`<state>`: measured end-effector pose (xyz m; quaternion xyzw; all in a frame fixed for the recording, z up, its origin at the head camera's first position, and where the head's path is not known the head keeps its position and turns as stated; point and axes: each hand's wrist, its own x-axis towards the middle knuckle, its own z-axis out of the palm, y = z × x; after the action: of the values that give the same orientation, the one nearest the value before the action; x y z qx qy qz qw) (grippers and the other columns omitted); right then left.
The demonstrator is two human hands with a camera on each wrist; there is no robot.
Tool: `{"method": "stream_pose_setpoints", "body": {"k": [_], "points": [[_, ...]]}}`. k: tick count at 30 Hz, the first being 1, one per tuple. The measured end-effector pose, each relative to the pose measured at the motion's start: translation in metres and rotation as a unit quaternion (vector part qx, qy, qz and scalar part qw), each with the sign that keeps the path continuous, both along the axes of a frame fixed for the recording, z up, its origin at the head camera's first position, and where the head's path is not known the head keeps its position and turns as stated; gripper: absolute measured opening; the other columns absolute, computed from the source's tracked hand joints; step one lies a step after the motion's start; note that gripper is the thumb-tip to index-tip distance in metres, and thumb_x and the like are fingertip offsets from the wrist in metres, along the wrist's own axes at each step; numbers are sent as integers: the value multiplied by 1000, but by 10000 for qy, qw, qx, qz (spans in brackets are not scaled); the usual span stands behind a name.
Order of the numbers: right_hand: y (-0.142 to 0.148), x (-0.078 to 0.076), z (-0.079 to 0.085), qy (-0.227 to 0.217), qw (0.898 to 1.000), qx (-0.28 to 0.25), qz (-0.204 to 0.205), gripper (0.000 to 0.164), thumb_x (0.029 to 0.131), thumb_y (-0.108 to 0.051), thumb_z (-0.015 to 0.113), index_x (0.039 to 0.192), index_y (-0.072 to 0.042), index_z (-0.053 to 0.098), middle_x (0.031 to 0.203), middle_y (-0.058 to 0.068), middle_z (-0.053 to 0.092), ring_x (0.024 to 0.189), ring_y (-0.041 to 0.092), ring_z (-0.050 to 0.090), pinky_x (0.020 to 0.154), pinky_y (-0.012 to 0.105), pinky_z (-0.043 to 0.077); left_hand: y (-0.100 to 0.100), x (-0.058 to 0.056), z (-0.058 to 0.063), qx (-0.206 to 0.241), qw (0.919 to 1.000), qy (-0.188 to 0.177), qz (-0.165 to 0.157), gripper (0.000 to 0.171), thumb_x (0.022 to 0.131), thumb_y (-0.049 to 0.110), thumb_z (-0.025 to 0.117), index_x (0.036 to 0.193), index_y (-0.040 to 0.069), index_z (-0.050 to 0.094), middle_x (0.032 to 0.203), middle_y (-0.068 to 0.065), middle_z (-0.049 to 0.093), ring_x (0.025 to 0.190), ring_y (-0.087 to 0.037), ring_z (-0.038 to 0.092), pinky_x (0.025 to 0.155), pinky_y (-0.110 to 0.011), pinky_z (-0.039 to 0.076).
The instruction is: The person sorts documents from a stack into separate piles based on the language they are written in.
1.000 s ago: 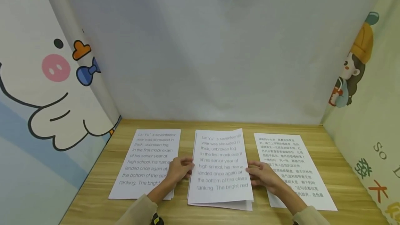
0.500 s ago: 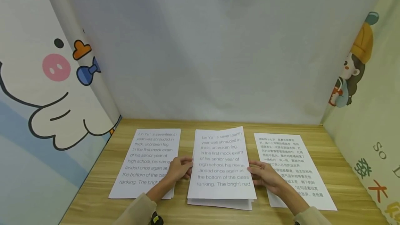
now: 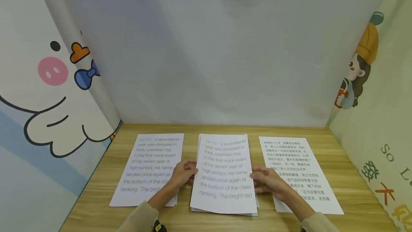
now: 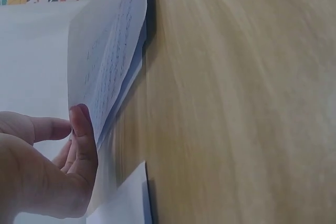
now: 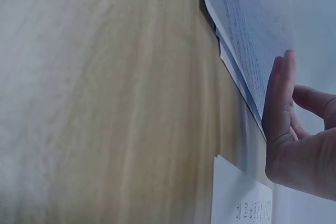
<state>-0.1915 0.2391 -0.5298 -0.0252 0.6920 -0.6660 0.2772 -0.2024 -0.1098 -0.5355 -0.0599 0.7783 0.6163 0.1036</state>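
Observation:
A white sheet printed with large English text (image 3: 224, 171) lies over other white paper (image 4: 134, 67) in the middle of the table. My left hand (image 3: 182, 175) pinches its left edge between thumb and fingers. At the opposite edge, my right hand (image 3: 269, 182) pinches the sheet the same way. Both wrist views show the sheet bowed, with its near end raised a little off the paper beneath. Corners of that lower paper stick out at the bottom. How many sheets the fingers hold cannot be told.
To the left lies a stack with the same English text (image 3: 146, 167), partly behind my left forearm. Paper with smaller Chinese text (image 3: 289, 153) lies to the right, partly under my right hand. A wood-grain table (image 3: 93, 192) meets a pale back wall (image 3: 206, 63) and printed side panels.
The top sheet has come down and back toward me; its raised, skewed lower edge now nearly covers the paper beneath. Both hands keep their hold. The head view has shifted slightly.

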Motion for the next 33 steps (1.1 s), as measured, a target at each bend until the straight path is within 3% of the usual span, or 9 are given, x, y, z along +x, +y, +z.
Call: {"method": "stream_pose_setpoints", "body": {"k": [9, 18, 26, 33], "points": [[-15, -1, -2, -21, 9985, 257, -490, 61, 99, -22, 66, 142, 15, 43, 103, 4, 71, 87, 13, 70, 73, 25, 62, -11, 1, 0, 129, 9999, 33, 105, 40, 93, 6, 64, 131, -4, 58, 108, -18, 73, 75, -15, 68, 66, -32, 60], [-28, -4, 0, 120, 9981, 244, -550, 60, 99, -20, 65, 142, 16, 44, 98, 5, 72, 84, 12, 71, 70, 25, 63, -22, 4, 5, 93, 9994, 10, 330, 39, 94, 8, 64, 131, -3, 59, 105, -15, 73, 74, -15, 64, 65, -29, 57], [-51, -10, -5, 196, 9965, 303, -748, 54, 98, -21, 66, 139, 10, 49, 97, 4, 75, 82, 13, 72, 66, 26, 62, -38, 4, 5, -105, 9985, -1, 544, 37, 95, 8, 63, 131, 0, 60, 103, -12, 73, 73, -15, 64, 62, -24, 55], [-71, -14, -11, 361, 9957, 223, -819, 51, 98, -16, 66, 139, 8, 49, 103, 12, 77, 81, 16, 74, 64, 28, 63, -57, 6, 5, -239, 9975, 11, 659, 37, 96, 10, 62, 133, 2, 60, 107, -14, 72, 77, -15, 66, 64, -23, 55]]}}
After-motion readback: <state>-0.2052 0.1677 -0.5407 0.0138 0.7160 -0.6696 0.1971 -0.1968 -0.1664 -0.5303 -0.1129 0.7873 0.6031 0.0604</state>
